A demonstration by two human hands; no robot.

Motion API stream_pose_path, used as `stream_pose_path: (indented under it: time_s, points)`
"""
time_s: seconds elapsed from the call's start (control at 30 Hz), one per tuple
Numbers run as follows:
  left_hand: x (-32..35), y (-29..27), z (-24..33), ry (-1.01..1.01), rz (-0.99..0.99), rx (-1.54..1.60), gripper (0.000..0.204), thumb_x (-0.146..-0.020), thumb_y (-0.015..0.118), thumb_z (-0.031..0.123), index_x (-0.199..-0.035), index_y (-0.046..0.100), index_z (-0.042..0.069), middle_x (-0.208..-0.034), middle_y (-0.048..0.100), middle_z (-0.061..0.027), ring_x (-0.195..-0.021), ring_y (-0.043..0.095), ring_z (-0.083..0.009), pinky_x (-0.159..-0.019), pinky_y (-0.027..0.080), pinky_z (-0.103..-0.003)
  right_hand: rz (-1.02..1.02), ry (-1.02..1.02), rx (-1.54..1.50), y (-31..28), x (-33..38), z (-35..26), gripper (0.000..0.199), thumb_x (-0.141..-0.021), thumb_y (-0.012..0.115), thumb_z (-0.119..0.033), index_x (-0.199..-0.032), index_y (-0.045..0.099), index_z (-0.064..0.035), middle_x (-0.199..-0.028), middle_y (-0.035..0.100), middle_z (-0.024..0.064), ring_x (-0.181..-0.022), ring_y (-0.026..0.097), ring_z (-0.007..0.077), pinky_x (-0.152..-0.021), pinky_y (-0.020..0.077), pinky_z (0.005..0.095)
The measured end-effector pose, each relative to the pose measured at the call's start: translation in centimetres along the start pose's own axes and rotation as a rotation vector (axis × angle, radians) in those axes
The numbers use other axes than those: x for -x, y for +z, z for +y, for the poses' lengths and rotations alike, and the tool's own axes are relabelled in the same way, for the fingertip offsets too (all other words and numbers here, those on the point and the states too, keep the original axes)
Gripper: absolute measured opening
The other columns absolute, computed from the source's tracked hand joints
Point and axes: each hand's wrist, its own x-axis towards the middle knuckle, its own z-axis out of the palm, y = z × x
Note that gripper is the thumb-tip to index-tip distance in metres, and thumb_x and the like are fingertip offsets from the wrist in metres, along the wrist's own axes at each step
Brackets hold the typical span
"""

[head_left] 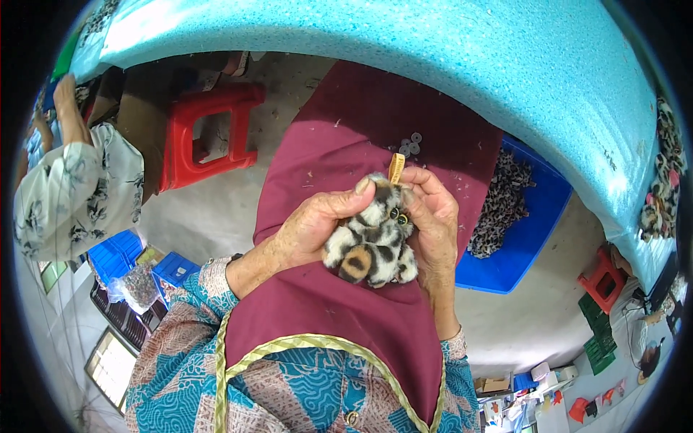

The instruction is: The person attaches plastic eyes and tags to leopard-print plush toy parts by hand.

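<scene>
A small spotted plush animal (372, 245) in black, white and tan sits between my hands above my lap. Its yellow-ringed eyes face right, and a gold ribbon loop (396, 167) sticks up from its head. My left hand (328, 220) grips the plush from the left, thumb on its head. From the right, my right hand (431, 216) closes on the face and head beside the ribbon, its fingers bent. The fingertips behind the plush are hidden. Several small translucent discs (410, 145) lie on the maroon apron (310, 180) just beyond the ribbon.
A turquoise-covered table (404, 36) curves across the far side, with spotted plush pieces (663, 180) at its right. Right of my lap stands a blue bin (530, 238) of spotted plush pieces. A red stool (209, 137) and a co-worker's patterned sleeve (86, 191) are on the left.
</scene>
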Motion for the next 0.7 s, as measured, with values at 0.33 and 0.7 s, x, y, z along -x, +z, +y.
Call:
stream_pose_path:
  time_s: [0.33, 0.7]
  points:
    - [-0.1, -1.8, 0.9, 0.079, -0.121, -0.676, 0.026, -0.078, 0.068, 0.007, -0.102, 0.06, 0.001, -0.089, 0.065, -0.0045, -0.077, 0.062, -0.0104, -0.07, 0.051, -0.024, -0.329, -0.076, 0.419, 0.1, -1.4, -2.4, 0.028, -0.078, 0.07, -0.02, -0.096, 0.061, 0.0007, -0.086, 0.063, 0.0042, -0.081, 0.058, 0.01, -0.072, 0.0468, 0.0236]
    - [0.1, -1.8, 1.4, -0.02, -0.147, -0.748, 0.032, -0.07, 0.068, -0.003, -0.1, 0.06, 0.001, -0.088, 0.065, -0.0052, -0.077, 0.063, -0.0125, -0.069, 0.051, -0.026, -0.184, 0.114, 0.039, 0.6, -0.4, -1.3, 0.02, -0.078, 0.069, -0.009, -0.092, 0.06, 0.0009, -0.081, 0.063, 0.0033, -0.07, 0.057, 0.0061, -0.064, 0.0457, 0.0192]
